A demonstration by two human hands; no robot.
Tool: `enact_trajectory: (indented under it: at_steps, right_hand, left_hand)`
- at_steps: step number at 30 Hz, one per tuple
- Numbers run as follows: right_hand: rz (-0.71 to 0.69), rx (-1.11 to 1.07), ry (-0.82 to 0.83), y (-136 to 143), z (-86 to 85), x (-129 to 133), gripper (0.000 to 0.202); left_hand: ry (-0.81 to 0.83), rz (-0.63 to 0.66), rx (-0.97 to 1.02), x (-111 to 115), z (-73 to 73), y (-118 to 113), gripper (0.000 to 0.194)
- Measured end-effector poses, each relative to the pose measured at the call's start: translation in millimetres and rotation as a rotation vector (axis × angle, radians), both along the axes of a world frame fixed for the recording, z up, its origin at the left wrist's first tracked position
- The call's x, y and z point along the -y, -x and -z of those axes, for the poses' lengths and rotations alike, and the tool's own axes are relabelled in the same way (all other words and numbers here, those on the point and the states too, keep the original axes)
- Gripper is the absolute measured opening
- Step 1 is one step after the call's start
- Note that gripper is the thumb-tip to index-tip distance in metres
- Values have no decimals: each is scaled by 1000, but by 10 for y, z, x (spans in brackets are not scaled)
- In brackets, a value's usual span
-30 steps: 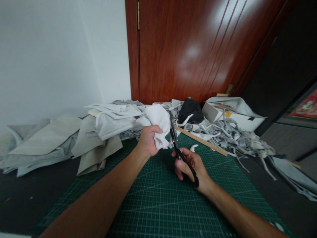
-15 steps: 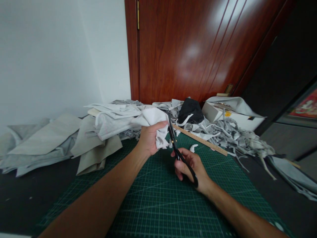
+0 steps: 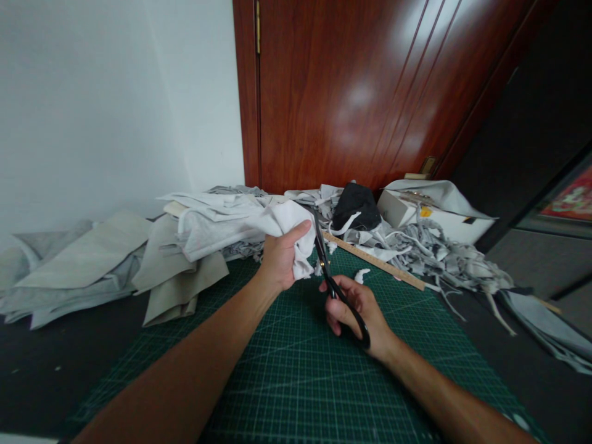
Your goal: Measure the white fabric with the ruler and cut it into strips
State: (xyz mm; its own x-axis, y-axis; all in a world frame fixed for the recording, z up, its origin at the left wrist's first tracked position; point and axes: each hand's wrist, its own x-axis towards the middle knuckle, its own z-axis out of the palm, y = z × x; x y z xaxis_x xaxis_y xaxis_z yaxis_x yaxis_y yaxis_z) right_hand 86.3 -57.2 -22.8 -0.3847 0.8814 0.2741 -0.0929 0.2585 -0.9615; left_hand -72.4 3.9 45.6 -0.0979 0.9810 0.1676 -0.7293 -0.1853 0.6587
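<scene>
Bunched white fabric (image 3: 287, 217) is gripped by my left hand (image 3: 281, 256), the thumb pressed on top. Its far end runs back toward a stack of folded pale cloth (image 3: 213, 225). My right hand (image 3: 354, 311) is closed around the handles of black scissors (image 3: 324, 265). Their blades point up and away, right beside the fabric's right edge; I cannot tell whether they touch it. Small white scraps (image 3: 362, 275) lie on the green cutting mat (image 3: 296, 370) just beyond my right hand.
A wooden ruler (image 3: 374, 259) lies slanted across the mat's far side. Behind it are a black cloth bundle (image 3: 355, 206), tangled grey strips (image 3: 444, 256) and a white box (image 3: 416, 213). Grey-beige fabric sheets (image 3: 87, 253) lie at the left. A brown door (image 3: 346, 92) stands behind.
My left hand has shifted very slightly on the white fabric, its thumb a little higher. My right hand and the scissors look unmoved.
</scene>
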Motion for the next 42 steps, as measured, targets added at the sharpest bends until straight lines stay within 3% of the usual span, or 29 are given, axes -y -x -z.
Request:
enact_trajectory:
  at_steps: [8,33,42]
  right_hand:
    - [13,1,3,-2,-33,5,57]
    - [56,86,13,22,-64,23,49]
    - [63,71,13,31,-53,29,49]
  left_hand:
    - [-45,-93,-77,-14,32,-12,46]
    - [27,-102,-67,-7,20,1,58]
    - [-24,-4,-20,-9,-31,23,52]
